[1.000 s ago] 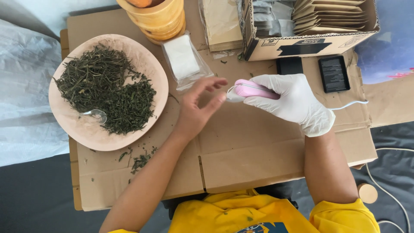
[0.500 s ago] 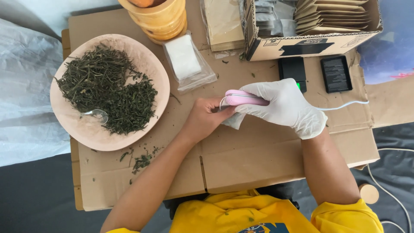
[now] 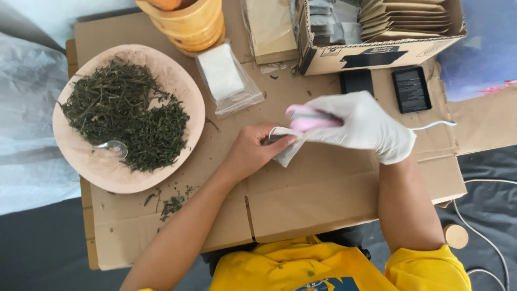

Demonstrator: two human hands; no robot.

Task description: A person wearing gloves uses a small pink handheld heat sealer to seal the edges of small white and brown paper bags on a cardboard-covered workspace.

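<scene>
- A small white pouch is pinched shut-fingered by the bare left hand, steadied at the cardboard's centre.
- A pink handheld sealer is clasped in the gloved right hand, pressed across the pouch's top edge.
- Dried leaves are kept within reach on a plate at far left.

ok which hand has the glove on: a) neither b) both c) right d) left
c: the right hand wears a white glove and grips a pink tool, while the bare left hand pinches a small white pouch.
</scene>
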